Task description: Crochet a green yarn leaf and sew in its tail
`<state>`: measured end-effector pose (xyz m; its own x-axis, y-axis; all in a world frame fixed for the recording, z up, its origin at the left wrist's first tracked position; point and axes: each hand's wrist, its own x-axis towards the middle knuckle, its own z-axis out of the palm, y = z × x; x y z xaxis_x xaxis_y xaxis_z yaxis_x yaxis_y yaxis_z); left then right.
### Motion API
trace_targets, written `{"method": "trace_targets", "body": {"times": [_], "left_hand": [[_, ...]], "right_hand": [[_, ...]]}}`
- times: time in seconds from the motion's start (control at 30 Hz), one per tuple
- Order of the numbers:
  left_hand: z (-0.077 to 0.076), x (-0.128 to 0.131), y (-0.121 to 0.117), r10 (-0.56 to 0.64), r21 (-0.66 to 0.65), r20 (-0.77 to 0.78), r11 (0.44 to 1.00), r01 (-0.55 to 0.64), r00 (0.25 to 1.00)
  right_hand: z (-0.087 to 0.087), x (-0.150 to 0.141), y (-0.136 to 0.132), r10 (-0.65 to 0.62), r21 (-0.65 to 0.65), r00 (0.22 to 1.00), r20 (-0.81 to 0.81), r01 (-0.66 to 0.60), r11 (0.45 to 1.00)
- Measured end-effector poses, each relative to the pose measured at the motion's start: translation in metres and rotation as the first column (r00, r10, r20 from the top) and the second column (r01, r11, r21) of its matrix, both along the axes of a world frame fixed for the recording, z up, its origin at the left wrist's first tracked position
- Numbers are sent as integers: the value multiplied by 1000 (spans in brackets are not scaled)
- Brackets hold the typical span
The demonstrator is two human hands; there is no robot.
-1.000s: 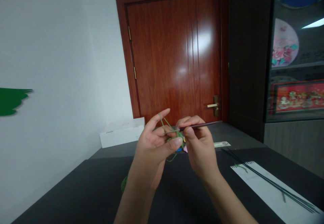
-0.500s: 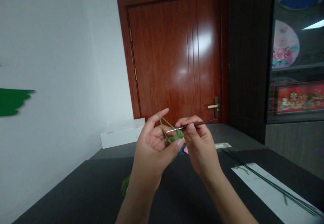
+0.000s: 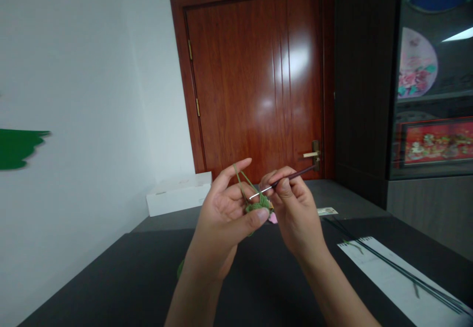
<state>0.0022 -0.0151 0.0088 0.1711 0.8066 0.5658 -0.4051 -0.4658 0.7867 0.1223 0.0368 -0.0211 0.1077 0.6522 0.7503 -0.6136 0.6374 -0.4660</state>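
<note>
A small piece of green crochet (image 3: 256, 207) is pinched between the thumb and fingers of my left hand (image 3: 231, 218). Green yarn (image 3: 243, 183) loops over the raised index finger of that hand and runs down to the piece. My right hand (image 3: 295, 206) grips a crochet hook (image 3: 293, 175) with a dark handle and a silver shaft. The hook's tip points left, close above the crochet piece; whether yarn lies on it is too small to tell. Behind my left wrist, a green yarn ball (image 3: 180, 269) shows only its edge.
Dark green stems (image 3: 402, 270) lie across a white paper sheet (image 3: 391, 280) at the right of the black table (image 3: 111, 277). A long white box (image 3: 177, 199) stands at the back left. A small pink item (image 3: 273, 218) sits behind my hands.
The hook has tilted more steeply, its handle end higher and its tip shifted slightly right and down. My left hand has moved a little right, and less of the yarn ball shows.
</note>
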Motion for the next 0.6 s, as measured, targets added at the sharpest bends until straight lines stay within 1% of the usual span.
{"method": "trace_targets", "body": {"times": [0.17, 0.3, 0.4, 0.47, 0.53, 0.57, 0.6], "left_hand": [[0, -3, 4, -28, -10, -13, 1000, 27, 1000], [-1, -6, 7, -88, -7, -19, 996, 88, 996], [-1, -6, 7, -117, -7, -16, 993, 117, 993], [-1, -5, 7, -90, 0, -15, 996, 90, 996], [-1, -3, 6, -19, 18, -12, 1000, 19, 1000], [-1, -2, 5, 30, 37, -10, 999, -29, 1000], [-1, 0, 5, 80, 63, -7, 995, -80, 997]], "right_hand": [[1, 2, 0, 54, -4, 998, -29, -54, 999], [2, 6, 1, 54, -1, 994, -92, -54, 999], [3, 8, 1, 113, -6, 988, -107, -114, 993], [5, 7, 0, 167, -33, 983, -75, -169, 985], [6, 5, -1, 182, -62, 983, -12, -182, 981], [7, 5, -2, 156, -55, 988, 20, -154, 986], [7, 5, -3, 88, -26, 995, 47, -87, 996]]}}
